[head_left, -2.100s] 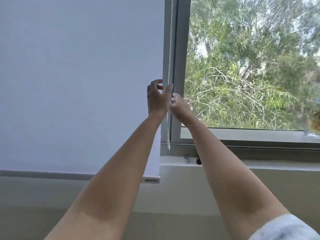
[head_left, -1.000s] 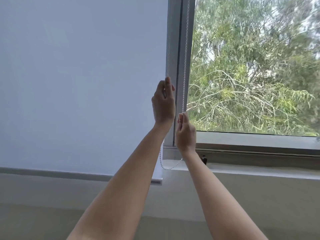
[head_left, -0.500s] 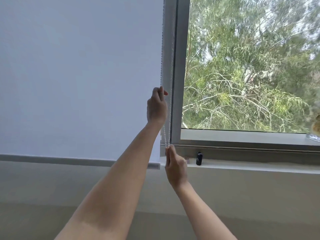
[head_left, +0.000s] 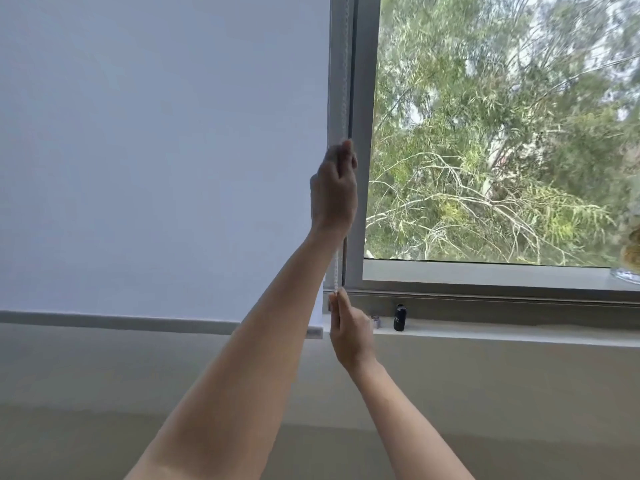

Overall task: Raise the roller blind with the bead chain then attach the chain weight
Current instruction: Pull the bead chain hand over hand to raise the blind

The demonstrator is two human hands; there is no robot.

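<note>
A pale roller blind (head_left: 156, 150) covers the left window pane, and its bottom bar (head_left: 104, 320) hangs just below sill level. The white bead chain (head_left: 343, 81) runs straight down beside the blind's right edge, against the window frame. My left hand (head_left: 334, 192) is raised and closed around the chain at mid height. My right hand (head_left: 349, 330) is lower, at sill height, pinching the chain's lower part between fingers and thumb. Between the two hands the chain is taut. A small black cylinder (head_left: 399, 317), possibly the chain weight, stands on the sill just right of my right hand.
The grey window frame post (head_left: 358, 133) rises right behind the chain. The right pane shows trees outside. The sill (head_left: 502, 332) runs off to the right, with a small silvery piece (head_left: 375, 321) beside the black cylinder and a glass object (head_left: 628, 271) at the far right edge.
My right hand has slid down the chain from chest height to the sill, and the slack loop has gone taut. The left hand stays up high on the chain. The blind's bottom bar sits slightly higher.
</note>
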